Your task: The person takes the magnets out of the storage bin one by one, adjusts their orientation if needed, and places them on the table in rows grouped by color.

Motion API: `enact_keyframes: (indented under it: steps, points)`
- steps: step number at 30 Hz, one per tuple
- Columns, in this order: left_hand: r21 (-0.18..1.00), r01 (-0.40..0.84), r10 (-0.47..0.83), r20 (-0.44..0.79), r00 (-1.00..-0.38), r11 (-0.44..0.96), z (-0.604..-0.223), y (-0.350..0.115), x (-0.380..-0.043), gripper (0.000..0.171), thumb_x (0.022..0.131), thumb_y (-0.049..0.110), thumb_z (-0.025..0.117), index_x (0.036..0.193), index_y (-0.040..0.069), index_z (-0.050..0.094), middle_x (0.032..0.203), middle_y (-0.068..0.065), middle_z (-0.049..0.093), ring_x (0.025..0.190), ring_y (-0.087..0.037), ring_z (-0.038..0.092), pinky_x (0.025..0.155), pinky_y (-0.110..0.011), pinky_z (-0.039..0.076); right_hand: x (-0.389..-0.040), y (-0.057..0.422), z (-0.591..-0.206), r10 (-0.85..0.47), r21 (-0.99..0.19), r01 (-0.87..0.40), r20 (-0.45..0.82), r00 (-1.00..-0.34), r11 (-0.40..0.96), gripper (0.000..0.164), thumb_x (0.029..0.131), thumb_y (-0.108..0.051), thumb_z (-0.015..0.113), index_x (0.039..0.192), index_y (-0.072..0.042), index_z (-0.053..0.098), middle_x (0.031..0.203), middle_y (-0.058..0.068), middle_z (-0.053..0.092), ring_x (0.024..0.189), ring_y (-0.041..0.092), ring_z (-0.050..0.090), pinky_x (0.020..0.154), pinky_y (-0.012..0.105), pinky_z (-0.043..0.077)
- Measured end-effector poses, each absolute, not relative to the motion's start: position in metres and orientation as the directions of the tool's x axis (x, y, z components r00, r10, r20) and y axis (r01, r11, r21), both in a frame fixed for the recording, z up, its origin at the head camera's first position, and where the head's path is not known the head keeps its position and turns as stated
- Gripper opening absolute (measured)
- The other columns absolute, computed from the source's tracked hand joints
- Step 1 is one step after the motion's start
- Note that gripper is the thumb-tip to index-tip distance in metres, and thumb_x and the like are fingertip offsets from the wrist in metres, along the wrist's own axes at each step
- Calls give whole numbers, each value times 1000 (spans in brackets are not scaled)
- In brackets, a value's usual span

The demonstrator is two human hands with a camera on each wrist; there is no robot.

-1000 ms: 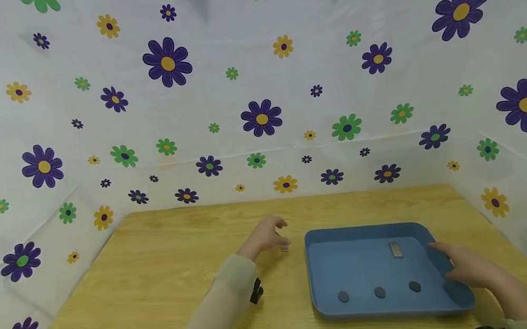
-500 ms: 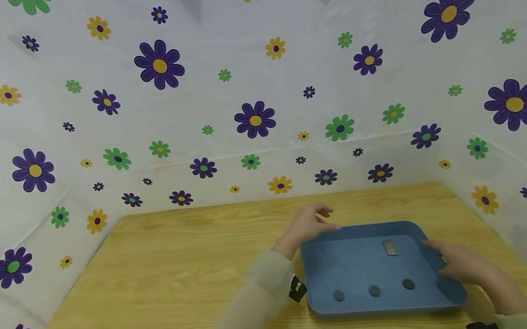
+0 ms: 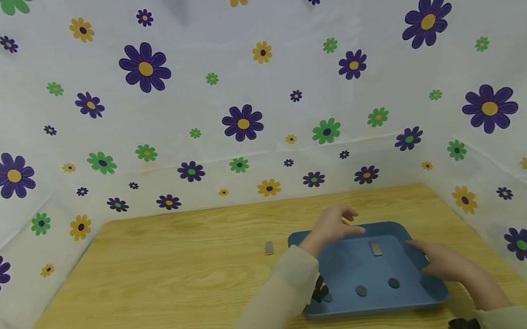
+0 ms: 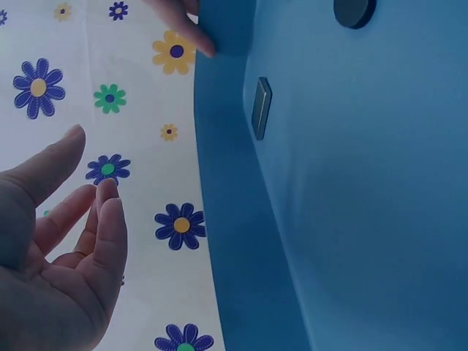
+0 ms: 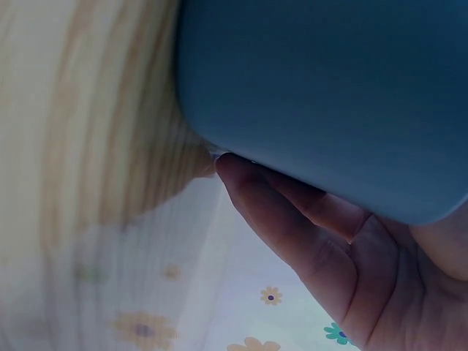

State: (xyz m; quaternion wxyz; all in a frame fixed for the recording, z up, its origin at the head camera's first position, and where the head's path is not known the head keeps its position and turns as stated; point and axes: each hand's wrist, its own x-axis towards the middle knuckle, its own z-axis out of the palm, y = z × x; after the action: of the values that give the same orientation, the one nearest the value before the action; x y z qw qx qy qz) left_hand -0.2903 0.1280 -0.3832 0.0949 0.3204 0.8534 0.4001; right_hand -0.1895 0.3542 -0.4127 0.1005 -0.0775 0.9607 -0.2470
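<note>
A blue tray (image 3: 377, 310) sits on the wooden table. My right hand (image 3: 446, 261) grips its right wall; in the right wrist view, the fingers (image 5: 292, 227) lie along the outside of the wall. My left hand (image 3: 330, 227) hovers over the tray's far left part, fingers loosely bent and nothing between them. Inside the tray, a small silver-grey rectangular block (image 3: 376, 248) lies near the far side. Several dark grey round discs, one of them this middle disc (image 3: 361, 291), line the near side; the left wristband partly covers the leftmost. Another small grey block (image 3: 269, 247) lies on the table, left of the tray.
The wooden table (image 3: 161, 291) extends left of the tray and ends at a white curtain (image 3: 201, 107) with printed flowers, which stands behind and at both sides. My left forearm (image 3: 272, 306) reaches across the tray's left edge.
My left hand has moved right, away from the small grey block on the table to above the tray. The right hand stays at the tray's right wall. The head view has turned slightly right.
</note>
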Motion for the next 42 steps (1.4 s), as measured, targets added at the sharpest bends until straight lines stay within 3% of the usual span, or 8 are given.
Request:
enact_keyframes:
  steps: [4,8,16,19,30,34,42]
  points:
    - [721,511,667,92,-740,468,-387,144,-290,37,76,20,70,109,6,60,102,-5,59,87,-8,53,70,-15,43,-189,356,-412,-196,-521,-89,-154,-968,849,65,63,14,60,124,18,35,111,39,44,60,21,43,47,28,33]
    - [670,561,708,73,-702,487,-392,156,-288,37,77,19,70,109,4,60,99,-2,59,90,-9,53,72,-14,41,-189,356,-411,-198,-499,-104,-139,-970,860,65,62,12,61,122,18,36,112,40,43,72,25,47,54,31,37]
    - [453,661,739,9,-674,598,-400,177,-286,36,77,23,70,109,9,61,98,4,59,86,-4,53,72,-12,40,-188,354,-411,-187,-486,-94,-146,-971,869,64,63,12,62,122,18,37,112,40,43,74,25,47,56,32,36]
    - [411,658,730,-26,-683,631,-402,183,-285,36,76,24,70,109,12,61,96,7,59,82,-2,52,68,-13,40,-188,353,-410,-180,-486,-83,-156,-971,870,65,64,12,62,123,17,36,111,38,45,66,22,46,52,31,35]
    - [286,614,664,-125,-737,736,-415,192,-281,38,73,30,73,108,23,62,101,14,58,85,-2,54,67,-19,43,-187,351,-411,-180,-487,-81,-161,-970,869,64,63,13,61,122,17,38,112,38,45,74,25,47,56,32,37]
    - [229,609,643,-120,-756,759,-421,193,-280,37,72,35,73,106,25,62,98,16,58,80,-1,54,64,-20,43,-186,350,-413,-177,-509,-65,-176,-968,858,64,64,13,60,123,17,36,113,38,44,67,21,47,53,31,35]
    - [175,599,619,-94,-780,781,-424,194,-278,21,73,36,71,89,24,64,78,13,55,64,-3,48,55,-22,40,-186,352,-412,-189,-502,-88,-152,-970,860,65,63,13,61,123,18,36,114,39,43,74,25,47,55,31,36]
